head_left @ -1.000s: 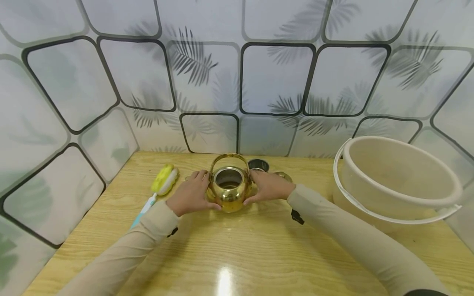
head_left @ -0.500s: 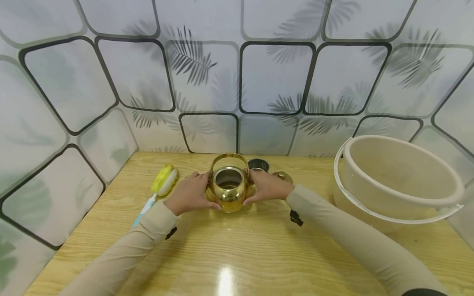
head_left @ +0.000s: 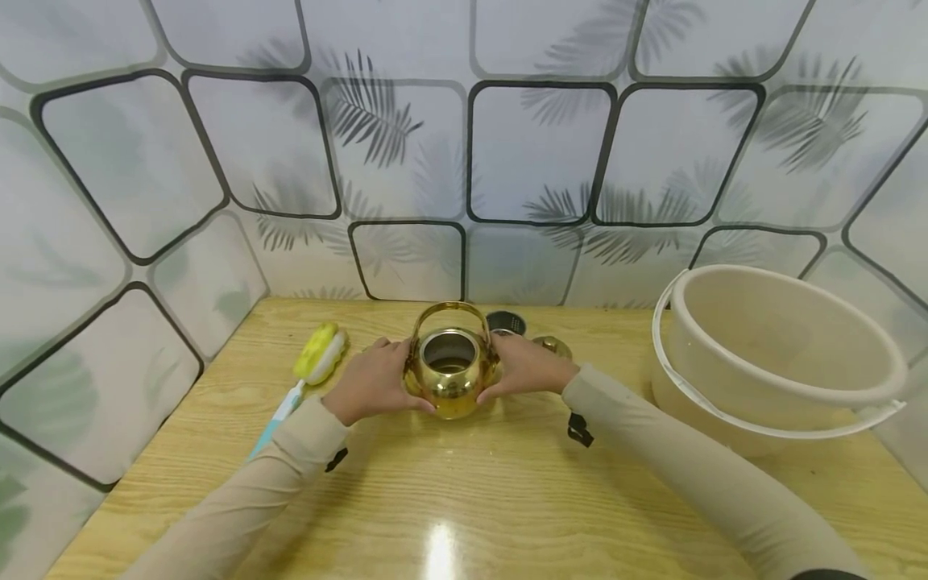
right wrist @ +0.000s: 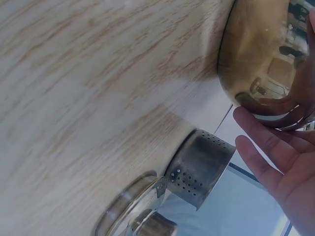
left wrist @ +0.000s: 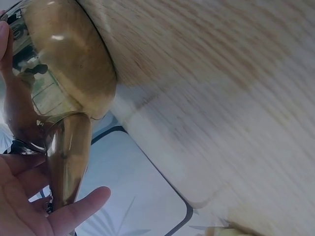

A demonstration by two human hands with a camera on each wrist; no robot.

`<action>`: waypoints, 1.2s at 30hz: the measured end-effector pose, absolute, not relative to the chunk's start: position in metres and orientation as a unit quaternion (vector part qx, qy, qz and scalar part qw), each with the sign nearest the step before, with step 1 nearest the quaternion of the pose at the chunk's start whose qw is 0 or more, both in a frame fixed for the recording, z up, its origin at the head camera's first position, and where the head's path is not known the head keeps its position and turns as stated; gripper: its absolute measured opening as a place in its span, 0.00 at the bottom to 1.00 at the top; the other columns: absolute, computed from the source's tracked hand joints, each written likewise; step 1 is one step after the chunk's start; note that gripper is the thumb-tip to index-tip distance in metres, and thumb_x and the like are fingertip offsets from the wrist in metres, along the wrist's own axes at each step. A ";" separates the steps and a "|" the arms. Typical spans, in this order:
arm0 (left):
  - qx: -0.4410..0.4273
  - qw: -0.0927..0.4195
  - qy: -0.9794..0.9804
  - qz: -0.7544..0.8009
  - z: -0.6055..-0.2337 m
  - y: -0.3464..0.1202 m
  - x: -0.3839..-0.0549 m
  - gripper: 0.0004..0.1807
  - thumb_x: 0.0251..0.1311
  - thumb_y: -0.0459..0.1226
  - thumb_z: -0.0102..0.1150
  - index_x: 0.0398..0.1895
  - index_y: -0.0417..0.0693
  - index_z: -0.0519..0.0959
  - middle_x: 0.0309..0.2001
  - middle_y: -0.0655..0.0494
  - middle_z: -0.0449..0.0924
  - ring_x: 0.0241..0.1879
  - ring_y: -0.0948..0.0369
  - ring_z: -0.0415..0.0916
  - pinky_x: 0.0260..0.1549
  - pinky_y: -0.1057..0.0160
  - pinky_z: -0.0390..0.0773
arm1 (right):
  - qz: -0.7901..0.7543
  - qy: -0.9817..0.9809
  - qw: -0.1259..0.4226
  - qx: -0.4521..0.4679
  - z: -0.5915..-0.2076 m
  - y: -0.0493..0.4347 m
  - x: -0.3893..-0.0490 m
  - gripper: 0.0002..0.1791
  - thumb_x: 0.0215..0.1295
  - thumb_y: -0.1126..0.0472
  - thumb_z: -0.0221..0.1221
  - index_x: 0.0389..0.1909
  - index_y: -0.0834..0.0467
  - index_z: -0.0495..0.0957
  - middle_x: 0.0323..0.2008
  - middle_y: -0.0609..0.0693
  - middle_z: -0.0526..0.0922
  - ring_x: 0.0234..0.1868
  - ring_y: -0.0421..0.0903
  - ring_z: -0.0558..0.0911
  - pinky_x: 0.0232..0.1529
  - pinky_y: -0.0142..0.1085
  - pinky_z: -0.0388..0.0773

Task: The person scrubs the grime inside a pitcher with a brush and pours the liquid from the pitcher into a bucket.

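I grip a shiny golden kettle [head_left: 451,395], round-bellied and upright on the worktop [head_left: 406,483], well left of the bucket [head_left: 714,374]. Its uncovered mouth shows a grey metal inside; the arched handle [head_left: 451,306] stands up, and the tapered spout [left wrist: 69,157] sits on the side away from the bucket.
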State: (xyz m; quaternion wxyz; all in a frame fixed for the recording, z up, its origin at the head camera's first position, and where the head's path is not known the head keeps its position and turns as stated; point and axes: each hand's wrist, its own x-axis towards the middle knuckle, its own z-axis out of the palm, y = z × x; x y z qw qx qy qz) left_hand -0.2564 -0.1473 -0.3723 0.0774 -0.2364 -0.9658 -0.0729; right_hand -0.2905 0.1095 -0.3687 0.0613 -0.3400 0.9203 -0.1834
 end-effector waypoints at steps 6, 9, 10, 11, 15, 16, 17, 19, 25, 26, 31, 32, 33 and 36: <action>-0.247 0.101 -0.961 -0.075 -0.358 -0.146 -0.255 0.62 0.28 0.70 0.67 0.66 0.42 0.63 0.53 0.44 0.79 0.51 0.44 0.74 0.42 0.47 0.78 | -0.197 0.912 0.044 -0.358 -0.351 0.112 -0.288 0.56 0.42 0.41 0.71 0.68 0.63 0.57 0.59 0.58 0.75 0.56 0.52 0.78 0.57 0.45 0.74; -0.249 0.111 -0.959 -0.074 -0.344 -0.144 -0.254 0.61 0.28 0.69 0.68 0.66 0.42 0.63 0.53 0.44 0.79 0.51 0.43 0.74 0.43 0.46 0.77 | -0.202 0.906 0.027 -0.371 -0.339 0.113 -0.287 0.53 0.42 0.42 0.72 0.66 0.62 0.60 0.57 0.57 0.76 0.54 0.50 0.79 0.54 0.43 0.76; -0.249 0.108 -0.960 -0.076 -0.340 -0.144 -0.254 0.61 0.29 0.69 0.68 0.66 0.43 0.63 0.53 0.44 0.79 0.52 0.43 0.73 0.44 0.45 0.77 | -0.206 0.904 0.027 -0.373 -0.335 0.114 -0.287 0.53 0.42 0.42 0.72 0.66 0.62 0.60 0.57 0.56 0.77 0.54 0.50 0.79 0.55 0.43 0.75; -0.249 0.103 -0.960 -0.076 -0.335 -0.144 -0.253 0.61 0.29 0.69 0.68 0.66 0.43 0.63 0.53 0.44 0.79 0.52 0.43 0.73 0.44 0.45 0.77 | -0.207 0.904 0.027 -0.372 -0.333 0.115 -0.287 0.53 0.42 0.42 0.72 0.67 0.60 0.60 0.57 0.55 0.77 0.54 0.49 0.79 0.56 0.43 0.75; -0.243 0.083 -0.963 -0.076 -0.322 -0.143 -0.249 0.61 0.28 0.70 0.66 0.67 0.46 0.62 0.55 0.44 0.78 0.53 0.44 0.73 0.44 0.45 0.77 | -0.224 0.901 0.049 -0.368 -0.323 0.116 -0.285 0.54 0.42 0.41 0.71 0.68 0.58 0.59 0.60 0.54 0.75 0.59 0.49 0.76 0.60 0.44 0.71; -0.242 0.080 -0.964 -0.076 -0.320 -0.144 -0.248 0.61 0.28 0.71 0.66 0.67 0.47 0.63 0.55 0.45 0.78 0.53 0.45 0.73 0.43 0.45 0.77 | -0.227 0.901 0.053 -0.366 -0.321 0.116 -0.284 0.54 0.42 0.40 0.71 0.69 0.57 0.58 0.60 0.53 0.75 0.59 0.49 0.76 0.61 0.44 0.71; -0.242 0.079 -0.964 -0.074 -0.318 -0.144 -0.247 0.61 0.28 0.71 0.65 0.66 0.47 0.63 0.55 0.46 0.78 0.52 0.45 0.73 0.43 0.46 0.78 | -0.227 0.902 0.056 -0.364 -0.319 0.116 -0.282 0.54 0.42 0.40 0.71 0.69 0.57 0.58 0.60 0.53 0.74 0.60 0.49 0.75 0.61 0.44 0.70; -0.247 0.079 -0.963 -0.079 -0.316 -0.145 -0.245 0.60 0.28 0.71 0.66 0.66 0.48 0.63 0.55 0.47 0.78 0.52 0.46 0.74 0.43 0.47 0.78 | -0.232 0.899 0.059 -0.367 -0.315 0.115 -0.279 0.54 0.42 0.41 0.71 0.69 0.57 0.57 0.61 0.53 0.73 0.61 0.49 0.74 0.62 0.45 0.69; -0.270 0.088 -0.955 -0.090 -0.300 -0.150 -0.243 0.59 0.28 0.69 0.67 0.67 0.49 0.63 0.54 0.48 0.79 0.52 0.46 0.75 0.45 0.48 0.77 | -0.235 0.889 0.052 -0.389 -0.299 0.111 -0.275 0.52 0.43 0.44 0.72 0.67 0.61 0.59 0.58 0.55 0.76 0.57 0.50 0.78 0.58 0.43 0.73; -0.270 0.088 -0.955 -0.090 -0.296 -0.151 -0.243 0.59 0.28 0.69 0.67 0.66 0.48 0.63 0.54 0.48 0.79 0.52 0.46 0.75 0.45 0.48 0.77 | -0.230 0.891 0.048 -0.389 -0.296 0.110 -0.275 0.52 0.43 0.45 0.72 0.66 0.61 0.60 0.58 0.56 0.76 0.56 0.50 0.79 0.57 0.42 0.74; -0.269 0.078 -0.955 -0.098 -0.273 -0.154 -0.242 0.60 0.30 0.67 0.69 0.67 0.47 0.61 0.55 0.45 0.77 0.52 0.44 0.74 0.49 0.47 0.75 | -0.226 0.897 0.052 -0.376 -0.273 0.107 -0.275 0.51 0.44 0.45 0.72 0.66 0.60 0.60 0.57 0.56 0.76 0.54 0.52 0.80 0.55 0.42 0.76; -0.270 0.079 -0.955 -0.097 -0.268 -0.154 -0.242 0.59 0.30 0.67 0.69 0.67 0.45 0.62 0.55 0.44 0.78 0.52 0.43 0.74 0.49 0.46 0.74 | -0.228 0.897 0.055 -0.376 -0.268 0.107 -0.275 0.50 0.45 0.45 0.71 0.67 0.60 0.60 0.58 0.56 0.76 0.54 0.52 0.80 0.55 0.43 0.76; -0.268 0.080 -0.956 -0.091 -0.262 -0.154 -0.242 0.60 0.30 0.67 0.69 0.66 0.45 0.62 0.54 0.44 0.77 0.51 0.43 0.74 0.48 0.46 0.75 | -0.229 0.896 0.057 -0.375 -0.263 0.107 -0.275 0.50 0.45 0.45 0.71 0.67 0.59 0.60 0.58 0.55 0.76 0.53 0.52 0.80 0.55 0.43 0.75; -0.260 0.087 -0.960 -0.065 -0.246 -0.154 -0.242 0.58 0.31 0.69 0.67 0.64 0.43 0.64 0.50 0.43 0.79 0.49 0.43 0.75 0.45 0.46 0.76 | -0.220 0.898 0.053 -0.377 -0.248 0.106 -0.276 0.49 0.46 0.45 0.71 0.66 0.59 0.60 0.57 0.54 0.77 0.52 0.51 0.80 0.55 0.43 0.75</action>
